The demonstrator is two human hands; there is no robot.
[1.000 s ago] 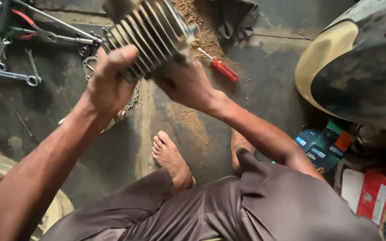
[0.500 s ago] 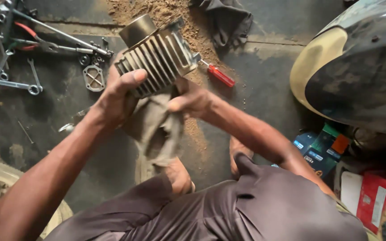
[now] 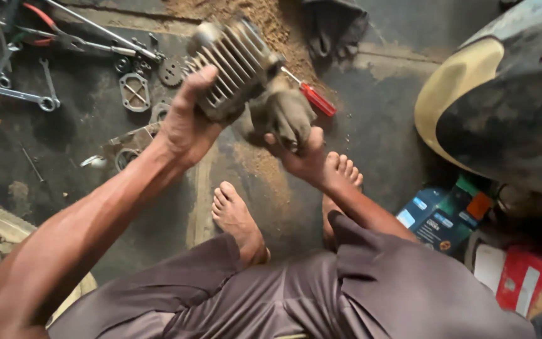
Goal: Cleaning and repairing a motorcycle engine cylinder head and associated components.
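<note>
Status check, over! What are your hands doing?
Left hand gripping finned cylinder. Right hand holding dirty rag against it. Nothing in the way.

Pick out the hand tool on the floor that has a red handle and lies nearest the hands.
The red-handled screwdriver, lying just beyond the rag-holding right hand. The red-handled pliers lie far off among the wrenches.
</note>
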